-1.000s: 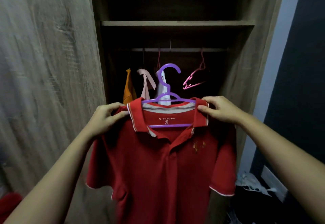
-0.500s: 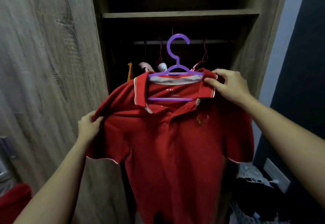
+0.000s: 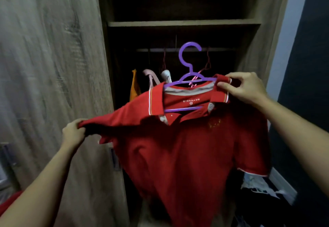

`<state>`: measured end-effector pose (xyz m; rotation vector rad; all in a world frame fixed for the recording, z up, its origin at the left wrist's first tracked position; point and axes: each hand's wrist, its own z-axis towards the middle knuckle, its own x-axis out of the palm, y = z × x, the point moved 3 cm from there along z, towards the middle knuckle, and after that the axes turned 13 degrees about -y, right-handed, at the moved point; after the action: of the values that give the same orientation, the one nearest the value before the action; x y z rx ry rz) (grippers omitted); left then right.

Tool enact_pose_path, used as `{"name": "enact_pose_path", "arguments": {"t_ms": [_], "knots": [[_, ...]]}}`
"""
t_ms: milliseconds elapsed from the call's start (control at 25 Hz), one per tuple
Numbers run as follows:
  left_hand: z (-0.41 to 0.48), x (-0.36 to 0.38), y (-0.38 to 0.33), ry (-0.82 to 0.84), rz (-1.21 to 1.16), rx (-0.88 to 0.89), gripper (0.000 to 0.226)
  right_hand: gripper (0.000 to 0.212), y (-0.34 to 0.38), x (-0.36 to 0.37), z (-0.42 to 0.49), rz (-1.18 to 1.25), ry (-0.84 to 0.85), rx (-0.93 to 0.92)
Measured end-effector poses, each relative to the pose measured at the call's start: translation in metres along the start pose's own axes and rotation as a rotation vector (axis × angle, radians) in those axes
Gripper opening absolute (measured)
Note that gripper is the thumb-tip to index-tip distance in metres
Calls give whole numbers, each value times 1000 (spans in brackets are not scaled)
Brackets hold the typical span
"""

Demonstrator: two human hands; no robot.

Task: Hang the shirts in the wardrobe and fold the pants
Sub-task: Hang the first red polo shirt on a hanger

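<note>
A red polo shirt point(image 3: 187, 152) hangs on a purple plastic hanger point(image 3: 189, 61) in front of the open wardrobe. My right hand point(image 3: 243, 87) pinches the shirt's right shoulder and collar over the hanger's end. My left hand point(image 3: 73, 134) grips the left sleeve and pulls it out to the left and down. The hanger's hook stands just in front of the dark hanging rail point(image 3: 178, 49); whether it touches the rail I cannot tell.
Behind the shirt hang an orange garment point(image 3: 134, 87), a pink one point(image 3: 150, 76) and a white one point(image 3: 166, 75) on the rail. A shelf point(image 3: 183, 23) runs above. The wooden wardrobe door point(image 3: 53, 84) stands at left. Loose clothes point(image 3: 258, 187) lie at lower right.
My left hand slid from the shirt's left shoulder down to the sleeve and stretched it out leftwards. My right hand lifted the hanger up towards the rail.
</note>
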<state>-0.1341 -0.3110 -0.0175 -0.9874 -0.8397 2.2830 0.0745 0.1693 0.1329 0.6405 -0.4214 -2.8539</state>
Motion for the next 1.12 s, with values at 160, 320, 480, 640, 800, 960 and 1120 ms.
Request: {"name": "enact_pose_path", "arguments": {"t_ms": [160,320,480,640,800,960,1120], "knots": [[-5,18,15,252,386,-112,45,51,3,11,5,177,-35,88],[-6,14,-34,453,334,70,59,50,4,19,2,149,-45,149],[-9,-24,-132,219,-555,278,38,50,14,28,-2,153,-14,159],[-25,-38,-174,415,-260,663,44,23,27,31,-7,166,11,132],[-25,-46,-168,747,-363,595,68,20,34,35,-16,185,122,103],[-50,-65,-175,1015,-578,447,47,41,38,54,-19,163,119,176],[-72,-61,-194,609,-373,566,40,39,61,76,-21,47,-35,350]]}}
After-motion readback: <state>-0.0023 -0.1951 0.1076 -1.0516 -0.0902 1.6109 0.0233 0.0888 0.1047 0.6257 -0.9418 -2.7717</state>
